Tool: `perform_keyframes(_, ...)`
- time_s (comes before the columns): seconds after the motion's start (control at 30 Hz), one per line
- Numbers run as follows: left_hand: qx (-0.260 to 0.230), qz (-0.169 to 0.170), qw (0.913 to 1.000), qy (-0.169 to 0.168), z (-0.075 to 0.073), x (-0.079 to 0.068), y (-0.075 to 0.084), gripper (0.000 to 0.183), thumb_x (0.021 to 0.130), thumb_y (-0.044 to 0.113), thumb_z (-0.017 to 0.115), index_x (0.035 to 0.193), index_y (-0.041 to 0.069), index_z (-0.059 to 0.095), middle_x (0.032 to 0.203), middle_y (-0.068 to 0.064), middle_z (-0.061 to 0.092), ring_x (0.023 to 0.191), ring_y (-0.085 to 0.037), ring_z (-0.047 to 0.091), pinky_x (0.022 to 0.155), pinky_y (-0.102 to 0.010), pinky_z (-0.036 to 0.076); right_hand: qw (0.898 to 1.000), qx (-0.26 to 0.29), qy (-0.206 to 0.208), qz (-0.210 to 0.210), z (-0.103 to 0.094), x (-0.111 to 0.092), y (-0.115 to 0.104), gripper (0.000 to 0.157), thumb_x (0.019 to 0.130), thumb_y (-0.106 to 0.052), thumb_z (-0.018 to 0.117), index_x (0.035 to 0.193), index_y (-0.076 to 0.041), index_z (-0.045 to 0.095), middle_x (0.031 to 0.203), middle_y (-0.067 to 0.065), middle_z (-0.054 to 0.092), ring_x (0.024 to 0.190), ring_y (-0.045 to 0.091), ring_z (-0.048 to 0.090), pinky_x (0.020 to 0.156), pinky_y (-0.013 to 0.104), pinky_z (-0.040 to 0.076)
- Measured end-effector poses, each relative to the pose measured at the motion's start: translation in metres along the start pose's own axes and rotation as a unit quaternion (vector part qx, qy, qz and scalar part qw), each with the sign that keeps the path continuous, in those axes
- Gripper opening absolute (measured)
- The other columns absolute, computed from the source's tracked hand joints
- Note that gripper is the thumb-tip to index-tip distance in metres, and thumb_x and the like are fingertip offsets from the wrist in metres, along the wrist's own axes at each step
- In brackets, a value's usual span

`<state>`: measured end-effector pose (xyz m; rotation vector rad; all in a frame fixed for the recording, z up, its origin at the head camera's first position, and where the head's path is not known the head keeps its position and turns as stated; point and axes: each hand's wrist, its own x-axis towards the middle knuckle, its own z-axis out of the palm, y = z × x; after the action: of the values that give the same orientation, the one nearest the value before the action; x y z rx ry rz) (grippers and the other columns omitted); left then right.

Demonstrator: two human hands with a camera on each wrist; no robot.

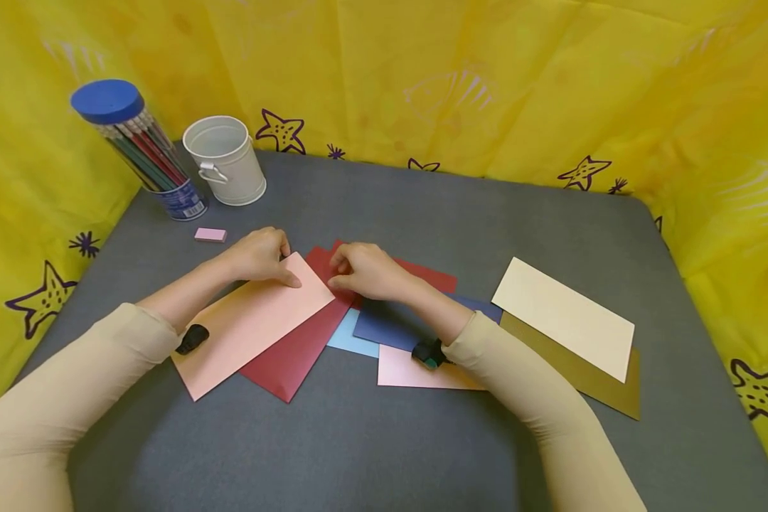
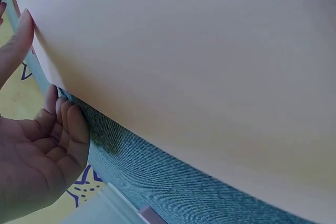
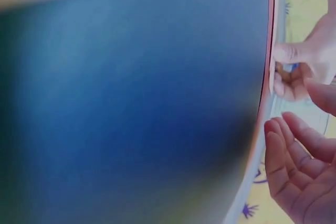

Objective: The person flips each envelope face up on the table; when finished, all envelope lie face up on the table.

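Note:
My left hand (image 1: 260,257) pinches the far end of a peach sheet of paper (image 1: 249,327), thumb on top and the other fingers at its far edge and below. The left wrist view shows this sheet (image 2: 184,66) filling most of the picture, tilted up from the table. Partly under it lies a dark red sheet (image 1: 294,355). Just right of the peach sheet's corner, my right hand (image 1: 374,272) hovers over the red sheets with loosely curled fingers and nothing between them. Beneath my right wrist a blue sheet (image 1: 390,321) overlaps light blue (image 1: 352,338) and pale pink (image 1: 400,370) ones.
To the right, a cream sheet (image 1: 563,320) lies over an olive-gold one (image 1: 614,391). A white metal bucket (image 1: 237,174) and a blue-lidded tube of pencils (image 1: 144,153) stand at the back left, near a pink eraser (image 1: 210,235). A yellow patterned cloth (image 1: 384,85) hangs around the table.

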<state>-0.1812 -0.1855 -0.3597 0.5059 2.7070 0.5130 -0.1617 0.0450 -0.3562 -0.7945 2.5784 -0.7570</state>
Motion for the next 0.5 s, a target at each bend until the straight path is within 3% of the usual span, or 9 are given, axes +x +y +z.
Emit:
perform_keyframes(0.27,-0.010,-0.021,0.9996,-0.013,-0.006,0.000,0.002,0.053,0.073,0.032,0.086,0.099,-0.003,0.055,0.086,-0.014,0.060,0.078,-0.027,0.055,0.067,-0.034,0.044,0.999,0.022,-0.023,0.002,0.005,0.005,-0.004,0.030,0.091,-0.023,0.070,0.115,-0.006,0.066,0.105,0.006,0.074,0.098,0.016,0.068,0.091,0.030,0.052)
perform_keyframes(0.5,-0.052,-0.004,0.9985,0.016,-0.014,0.002,0.010,0.038,0.078,0.018,0.082,0.098,0.000,0.055,0.084,-0.012,0.058,0.077,-0.024,0.054,0.066,-0.030,0.041,0.998,0.050,-0.026,0.010,0.005,0.007,-0.004,0.032,0.092,-0.019,0.069,0.120,-0.004,0.063,0.100,0.005,0.076,0.092,0.015,0.069,0.085,0.026,0.052)
